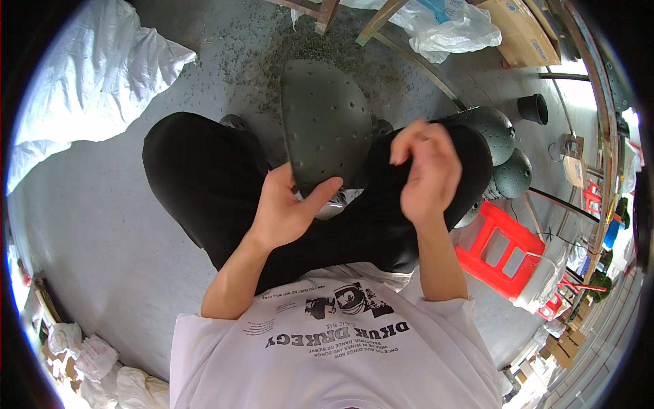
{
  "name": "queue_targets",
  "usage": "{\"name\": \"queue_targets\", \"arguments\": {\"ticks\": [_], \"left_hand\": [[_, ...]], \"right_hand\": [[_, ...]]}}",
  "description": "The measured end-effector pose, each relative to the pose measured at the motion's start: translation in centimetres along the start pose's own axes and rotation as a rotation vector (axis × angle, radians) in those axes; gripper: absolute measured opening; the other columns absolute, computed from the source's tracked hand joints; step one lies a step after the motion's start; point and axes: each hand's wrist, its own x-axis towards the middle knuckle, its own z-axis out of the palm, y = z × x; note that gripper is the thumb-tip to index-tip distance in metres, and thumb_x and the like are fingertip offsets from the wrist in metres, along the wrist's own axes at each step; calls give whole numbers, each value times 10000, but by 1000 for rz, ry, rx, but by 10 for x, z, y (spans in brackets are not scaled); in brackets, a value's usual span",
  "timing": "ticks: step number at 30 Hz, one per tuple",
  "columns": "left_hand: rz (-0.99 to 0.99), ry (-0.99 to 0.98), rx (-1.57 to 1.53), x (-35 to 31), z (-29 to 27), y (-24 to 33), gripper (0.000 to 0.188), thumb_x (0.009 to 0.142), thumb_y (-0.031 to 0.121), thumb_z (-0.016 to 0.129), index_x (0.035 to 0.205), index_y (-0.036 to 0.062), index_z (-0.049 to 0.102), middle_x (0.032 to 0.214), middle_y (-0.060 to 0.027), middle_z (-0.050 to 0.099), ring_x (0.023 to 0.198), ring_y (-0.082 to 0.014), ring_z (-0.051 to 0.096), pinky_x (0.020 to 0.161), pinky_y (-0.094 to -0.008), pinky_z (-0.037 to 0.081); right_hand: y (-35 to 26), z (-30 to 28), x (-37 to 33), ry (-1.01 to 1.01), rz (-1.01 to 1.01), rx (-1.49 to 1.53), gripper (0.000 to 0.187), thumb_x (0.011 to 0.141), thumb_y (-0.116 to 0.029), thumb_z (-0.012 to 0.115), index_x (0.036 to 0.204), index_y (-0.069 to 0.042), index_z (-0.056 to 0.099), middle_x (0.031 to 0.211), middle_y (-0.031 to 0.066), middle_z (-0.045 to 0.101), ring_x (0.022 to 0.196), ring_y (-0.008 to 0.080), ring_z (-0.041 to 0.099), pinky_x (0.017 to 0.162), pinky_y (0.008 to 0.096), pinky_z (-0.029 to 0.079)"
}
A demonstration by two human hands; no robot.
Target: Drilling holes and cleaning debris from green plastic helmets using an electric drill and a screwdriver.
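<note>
A dark green half-dome shell (325, 119) dotted with small holes stands tilted between my knees. My left hand (283, 208) grips its near lower edge, the thumb lying over the outer face and the fingers going behind it. Right of the shell, my right hand (429, 170) is raised above my right thigh, apart from the shell. Its fingers look bent, but motion blurs them, and I cannot make out anything in them. Beyond my right knee lie more perforated green shells: one larger (492, 133) and one smaller (512, 174).
Small dark bits (255, 68) are scattered over the grey floor ahead. A red plastic stool (496, 235) and a black pot (533, 109) are on the right. White sheeting (88, 75) covers the far left; a cardboard box (521, 31) sits far right, near a frame.
</note>
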Motion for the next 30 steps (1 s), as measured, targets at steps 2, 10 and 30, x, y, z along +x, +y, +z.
{"name": "queue_targets", "arguments": {"ticks": [2,10,30], "left_hand": [[-5,-41,-199,-3,-6,4,213,911,15,670,1115,-42,646,1016,-50,713,887,-77,624,777,-249,502],[20,-46,-455,-4,-11,5,193,914,29,680,1099,-21,655,964,-7,679,837,-77,592,747,-229,479],[93,-227,-675,-1,-17,-3,571,782,-89,641,1335,-49,507,1239,-108,632,1161,-201,600,1009,-350,460]], "right_hand": [[6,-11,12,143,-92,61,237,996,-160,391,814,-21,452,897,145,621,822,208,553,809,353,439],[11,-1,12,206,47,16,270,1019,-169,352,804,-30,438,1314,250,596,1169,224,540,1042,340,359],[10,1,4,204,137,182,258,1008,-243,373,827,-71,438,1201,238,628,1141,271,561,1008,391,384]]}}
